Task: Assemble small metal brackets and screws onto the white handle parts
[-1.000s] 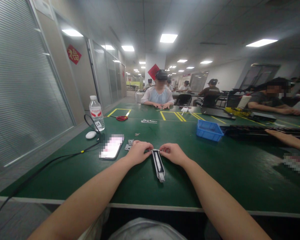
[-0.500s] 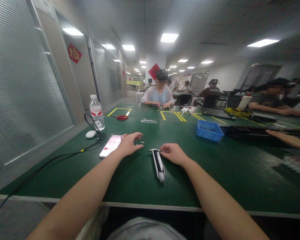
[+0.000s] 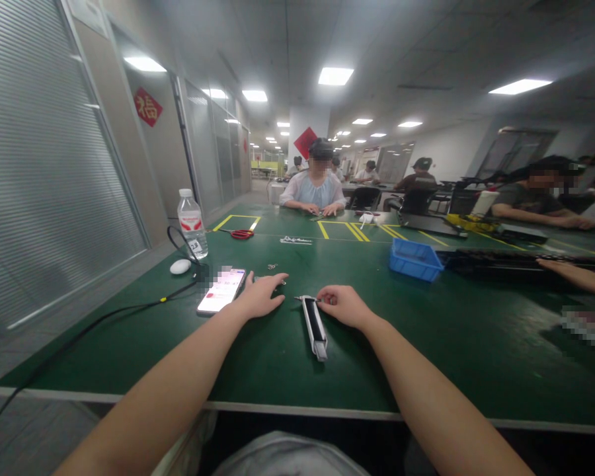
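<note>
My left hand (image 3: 260, 297) is low over the table with its fingers stretched out and apart. Small metal pieces (image 3: 272, 266) lie just beyond it, and another bit shows at its fingertips. To its right is a long, narrow white holder with a black strip (image 3: 315, 324), lying on the table. A thin metal rod (image 3: 299, 298) sticks out to the left of its far end. My right hand (image 3: 346, 306) is closed at that end, its fingertips pinching the rod's right side; the fingers partly hide the grip.
A lit phone (image 3: 223, 291) lies left of my left hand. Farther left are a white oval object (image 3: 180, 266), a black cable (image 3: 129, 307) and a water bottle (image 3: 191, 225). Red-handled scissors (image 3: 242, 234) and a blue bin (image 3: 415, 260) are farther back. A person (image 3: 312, 188) sits opposite.
My left hand has moved slightly right and lower, its fingers flatter, uncovering more of the phone. Small metal pieces now show farther back. My right hand and the white holder stay almost still.
</note>
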Demonstrator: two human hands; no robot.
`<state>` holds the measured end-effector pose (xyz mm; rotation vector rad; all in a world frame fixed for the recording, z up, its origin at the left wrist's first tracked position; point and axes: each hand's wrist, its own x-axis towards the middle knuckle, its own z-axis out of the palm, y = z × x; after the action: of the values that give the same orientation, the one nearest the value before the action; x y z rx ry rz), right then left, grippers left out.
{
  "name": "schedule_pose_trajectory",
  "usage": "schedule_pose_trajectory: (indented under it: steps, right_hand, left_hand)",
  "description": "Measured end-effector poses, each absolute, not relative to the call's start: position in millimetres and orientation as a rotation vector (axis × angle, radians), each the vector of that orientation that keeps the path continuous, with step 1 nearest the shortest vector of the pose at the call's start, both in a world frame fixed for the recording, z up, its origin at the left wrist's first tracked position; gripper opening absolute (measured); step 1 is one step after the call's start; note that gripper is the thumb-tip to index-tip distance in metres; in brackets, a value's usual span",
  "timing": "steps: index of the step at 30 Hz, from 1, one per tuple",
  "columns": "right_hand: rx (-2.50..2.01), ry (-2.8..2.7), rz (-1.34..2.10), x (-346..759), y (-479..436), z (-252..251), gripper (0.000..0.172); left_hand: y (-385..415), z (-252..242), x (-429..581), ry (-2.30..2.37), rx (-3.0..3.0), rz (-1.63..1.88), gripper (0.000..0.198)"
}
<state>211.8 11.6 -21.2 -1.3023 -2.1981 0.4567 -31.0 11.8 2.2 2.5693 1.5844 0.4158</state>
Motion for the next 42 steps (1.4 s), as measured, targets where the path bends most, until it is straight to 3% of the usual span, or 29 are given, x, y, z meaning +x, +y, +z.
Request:
schedule_pose_trajectory:
  steps: [42]
  right_hand:
    - [-1.310, -2.186, 0.490, 209.0, 6.8, -16.7, 0.019]
  left_hand:
    - [7.4, 2.0, -23.1, 1.386, 2.648, 0.565, 0.037]
